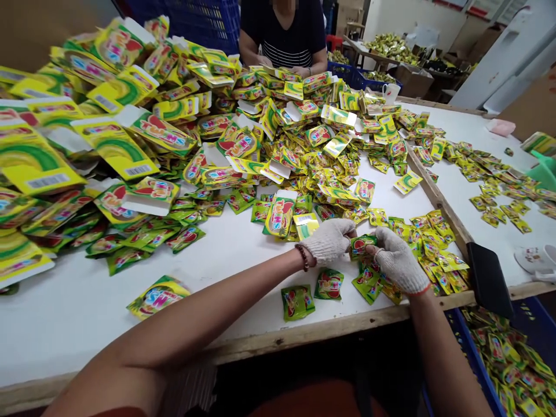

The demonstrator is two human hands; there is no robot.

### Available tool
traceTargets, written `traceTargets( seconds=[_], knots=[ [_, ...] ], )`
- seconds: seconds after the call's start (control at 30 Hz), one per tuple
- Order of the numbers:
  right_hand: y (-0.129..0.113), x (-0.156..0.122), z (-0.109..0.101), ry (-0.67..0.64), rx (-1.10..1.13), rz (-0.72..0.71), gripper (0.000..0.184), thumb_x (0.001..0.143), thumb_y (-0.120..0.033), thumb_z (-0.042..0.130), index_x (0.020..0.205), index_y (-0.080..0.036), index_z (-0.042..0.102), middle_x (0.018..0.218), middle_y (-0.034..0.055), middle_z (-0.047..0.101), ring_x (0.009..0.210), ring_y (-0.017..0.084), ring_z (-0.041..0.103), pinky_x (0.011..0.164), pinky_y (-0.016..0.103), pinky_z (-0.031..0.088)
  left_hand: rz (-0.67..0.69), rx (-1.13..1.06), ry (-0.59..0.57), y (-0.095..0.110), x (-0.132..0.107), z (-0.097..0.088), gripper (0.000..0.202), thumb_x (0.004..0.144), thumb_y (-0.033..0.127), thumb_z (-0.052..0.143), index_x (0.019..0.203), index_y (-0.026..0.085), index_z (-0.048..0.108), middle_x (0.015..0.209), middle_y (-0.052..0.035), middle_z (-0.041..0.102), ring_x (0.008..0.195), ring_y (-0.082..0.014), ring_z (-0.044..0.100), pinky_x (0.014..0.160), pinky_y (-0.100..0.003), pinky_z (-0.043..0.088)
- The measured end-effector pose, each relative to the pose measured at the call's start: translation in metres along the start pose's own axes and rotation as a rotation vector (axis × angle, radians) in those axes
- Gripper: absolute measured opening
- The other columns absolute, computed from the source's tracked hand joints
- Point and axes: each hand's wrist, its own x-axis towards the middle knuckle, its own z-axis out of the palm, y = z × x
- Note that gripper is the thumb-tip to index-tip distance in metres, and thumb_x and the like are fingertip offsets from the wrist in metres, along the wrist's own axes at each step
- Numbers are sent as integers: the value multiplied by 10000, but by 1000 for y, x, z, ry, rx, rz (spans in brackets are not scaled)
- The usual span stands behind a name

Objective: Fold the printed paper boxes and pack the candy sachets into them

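My left hand (329,240), in a white knit glove that leaves the fingertips bare, pinches the left edge of a small green candy packet (361,245). My right hand (400,260), gloved the same way, has its thumb and fingers closed on the right side of that packet. Under the hands lie more green packets (367,284), partly hidden by them. Two loose green packets, one at the front (297,302) and one behind it (329,284), rest flat nearby. Just behind my left hand, a small yellow-green box (280,214) leans on the pile.
A large heap of yellow-green boxes (163,134) covers the left and back. Yellow packets (438,255) lie right, by a wooden divider (438,200). A black phone (490,279) sits on the edge, near a white mug (536,259). A blue crate (471,353) stands below. Opposite sits another person (284,35).
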Motion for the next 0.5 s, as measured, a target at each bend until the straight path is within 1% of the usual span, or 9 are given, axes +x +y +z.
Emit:
traceTargets(
  seconds=[0.07, 0.13, 0.17, 0.23, 0.3, 0.33, 0.4, 0.43, 0.5],
  knots=[
    [-2, -6, 7, -12, 20, 4, 145, 837, -337, 594, 852, -200, 548, 737, -3, 573, 676, 157, 507, 596, 263, 425, -44, -239, 9, -2, -13, -4, 148, 860, 210, 490, 876, 148, 624, 758, -13, 664, 695, -129, 620, 628, -227, 482],
    [-5, -15, 14, -7, 22, 14, 149, 850, -333, 586, 826, -205, 513, 715, -12, 542, 655, 149, 489, 578, 257, 415, -101, -480, 4, -2, -27, -3, 174, 854, 309, 561, 880, 144, 612, 724, -2, 644, 639, -119, 586, 583, -221, 457],
    [-8, -21, 17, -7, 40, 19, 148, 855, -332, 583, 848, -205, 507, 727, -10, 543, 663, 149, 499, 585, 259, 424, -131, -544, 1, -2, -34, 0, 195, 827, 336, 612, 867, 145, 609, 711, 4, 633, 623, -115, 566, 564, -216, 440],
    [-14, -32, 20, -40, 112, 38, 213, 852, -327, 588, 1005, -198, 515, 832, 15, 597, 745, 168, 563, 652, 278, 475, -170, -552, -5, 0, -48, 7, 173, 786, 305, 662, 828, 149, 598, 690, 19, 610, 607, -105, 537, 533, -203, 404],
    [-22, -43, 21, -116, 149, 70, 381, 840, -316, 603, 1184, -195, 494, 974, 48, 646, 867, 194, 616, 752, 309, 510, -151, -514, -26, 1, -61, 13, 105, 809, 248, 626, 796, 152, 585, 678, 26, 593, 610, -102, 536, 529, -197, 396],
    [-25, -47, 19, -168, 133, 83, 397, 841, -312, 601, 1210, -197, 506, 1013, 55, 661, 908, 203, 626, 788, 320, 515, -106, -476, -51, 1, -67, 13, 93, 826, 240, 607, 796, 155, 585, 684, 25, 595, 619, -103, 543, 538, -199, 403],
    [-29, -54, 16, -235, 62, 99, 298, 856, -317, 585, 1130, -199, 591, 1003, 54, 689, 928, 215, 636, 828, 339, 517, 33, -312, -84, -2, -74, 6, 93, 872, 233, 553, 836, 162, 602, 733, 9, 624, 664, -117, 568, 595, -219, 441],
    [-28, -56, 15, -221, 40, 105, 249, 863, -329, 580, 1072, -200, 622, 985, 52, 699, 921, 219, 640, 838, 348, 520, 109, -170, -70, -6, -75, -2, 98, 883, 221, 533, 877, 168, 616, 790, -8, 645, 714, -133, 586, 650, -242, 465],
    [-22, -59, 13, -128, 69, 130, 242, 859, -368, 595, 1030, -202, 639, 978, 54, 710, 909, 227, 652, 843, 364, 536, 230, 185, 11, -19, -72, -19, 160, 872, 176, 523, 993, 183, 627, 1001, -61, 665, 918, -198, 608, 834, -336, 486]
  ],
)
